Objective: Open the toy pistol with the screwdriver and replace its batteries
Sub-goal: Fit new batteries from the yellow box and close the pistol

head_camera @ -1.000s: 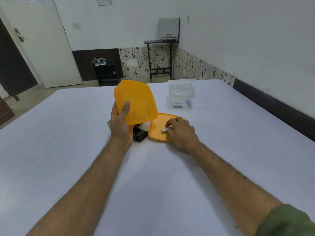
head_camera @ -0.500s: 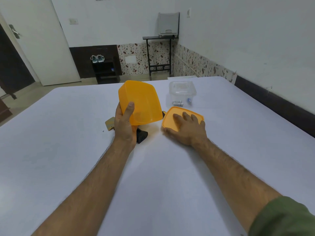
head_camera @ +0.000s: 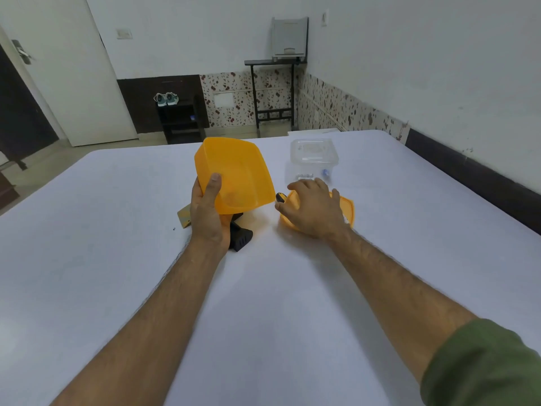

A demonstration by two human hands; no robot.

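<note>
My left hand (head_camera: 207, 212) grips a tilted, empty orange tub (head_camera: 234, 174) above the table, thumb on its near wall. Under that hand the black grip of the toy pistol (head_camera: 241, 239) pokes out; the rest of the pistol is hidden. My right hand (head_camera: 314, 209) arches over the orange lid (head_camera: 348, 205), fingers curled over its far edge and thumb at its left edge. The yellow-and-black end of the screwdriver (head_camera: 280, 197) shows just left of the thumb. A sliver of a battery (head_camera: 346, 220) peeks from under the palm.
A clear plastic box (head_camera: 313, 152) with batteries (head_camera: 306, 175) inside stands just beyond the lid. A small piece of cardboard (head_camera: 183, 218) and a tiny dark screw (head_camera: 174, 229) lie left of my left hand. The white table (head_camera: 263, 303) stretches wide toward me.
My right hand let go of the battery, slid the orange lid to the right, and now arches over it instead of lying flat. The left hand has kept the tub raised.
</note>
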